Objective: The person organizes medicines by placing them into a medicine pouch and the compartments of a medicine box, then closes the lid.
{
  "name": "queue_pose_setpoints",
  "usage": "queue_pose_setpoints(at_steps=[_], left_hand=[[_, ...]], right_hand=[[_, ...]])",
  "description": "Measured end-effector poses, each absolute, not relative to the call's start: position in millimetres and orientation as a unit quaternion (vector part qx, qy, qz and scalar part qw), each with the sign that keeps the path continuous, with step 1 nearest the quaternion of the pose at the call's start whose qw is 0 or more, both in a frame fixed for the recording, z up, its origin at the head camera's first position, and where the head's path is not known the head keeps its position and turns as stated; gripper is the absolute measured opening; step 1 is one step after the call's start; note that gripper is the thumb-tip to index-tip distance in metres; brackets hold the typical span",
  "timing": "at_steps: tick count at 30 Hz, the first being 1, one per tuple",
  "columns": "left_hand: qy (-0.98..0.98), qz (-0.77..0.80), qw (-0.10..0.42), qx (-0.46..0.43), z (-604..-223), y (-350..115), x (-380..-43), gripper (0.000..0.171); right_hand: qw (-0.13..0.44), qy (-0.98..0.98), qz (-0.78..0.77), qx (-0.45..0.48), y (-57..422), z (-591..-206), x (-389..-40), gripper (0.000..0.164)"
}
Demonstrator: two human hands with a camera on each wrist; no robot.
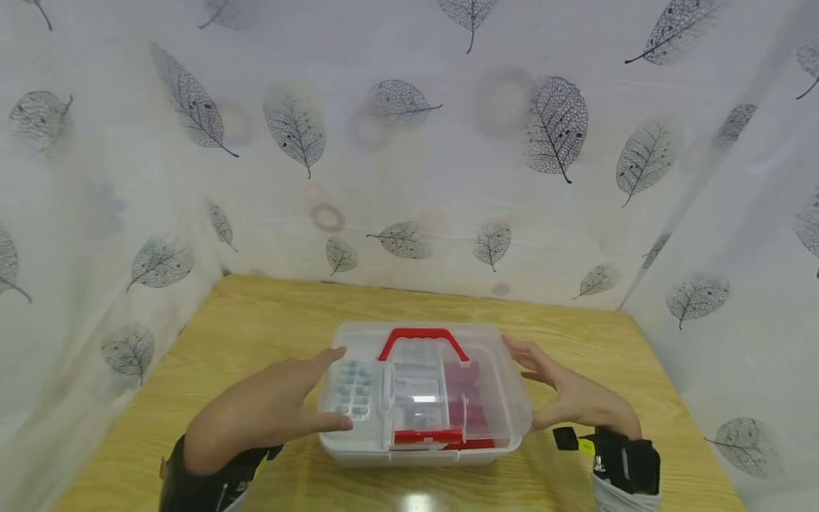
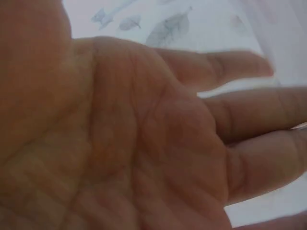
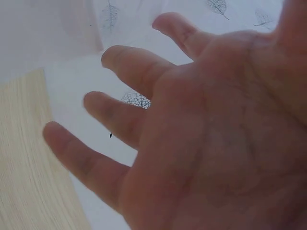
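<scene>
A translucent plastic medicine box (image 1: 502, 419) stands closed on the table, with a red carrying handle (image 1: 424, 333) lying on its lid and a red latch (image 1: 427, 436) at the front. Through the lid show a blister pack (image 1: 353, 390) on the left, whitish packets (image 1: 416, 387) in the middle and something dark pink (image 1: 465, 398). My left hand (image 1: 275, 402) is at the box's left end, thumb and fingers spread over that edge. At the right end is my right hand (image 1: 566, 391), its fingers apart beside the wall. Both wrist views show extended fingers; contact with the box is unclear.
A wood-grain table (image 1: 275, 313) carries the box near its front. Pale sheeting (image 1: 409, 178) printed with dark leaves encloses the table at the back and both sides. Each wrist wears a black strap (image 1: 630, 462).
</scene>
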State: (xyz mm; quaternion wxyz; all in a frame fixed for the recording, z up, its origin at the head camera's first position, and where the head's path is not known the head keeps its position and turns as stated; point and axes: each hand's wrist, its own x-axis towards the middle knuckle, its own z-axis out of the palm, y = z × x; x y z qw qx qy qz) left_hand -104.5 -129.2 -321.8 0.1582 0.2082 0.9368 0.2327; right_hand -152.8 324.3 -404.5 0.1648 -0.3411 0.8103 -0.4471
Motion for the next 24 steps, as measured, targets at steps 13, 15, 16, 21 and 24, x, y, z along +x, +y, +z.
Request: queue_pose_setpoints(at_steps=[13,15,16,21,24], left_hand=[[0.926,0.106,-0.006,0.362,-344.7,-63.7,-86.9,0.093],[0.928,0.094,-0.025,0.361,-346.7,-57.6,-86.0,0.090],[0.928,0.095,-0.033,0.358,-347.1,-56.2,-85.8,0.089],[0.927,0.113,-0.014,0.357,-344.9,-57.0,-88.3,0.086],[0.926,0.113,0.004,0.361,-343.2,-58.6,-90.5,0.089]], right_hand=[[0.195,0.774,-0.476,-0.368,325.4,-402.2,-154.9,0.119],[0.190,0.774,-0.476,-0.371,324.7,-401.6,-155.9,0.119],[0.188,0.775,-0.475,-0.372,324.4,-401.4,-156.2,0.120],[0.186,0.775,-0.477,-0.371,323.2,-399.3,-155.6,0.120],[0.197,0.772,-0.487,-0.357,323.3,-398.1,-153.0,0.118]])
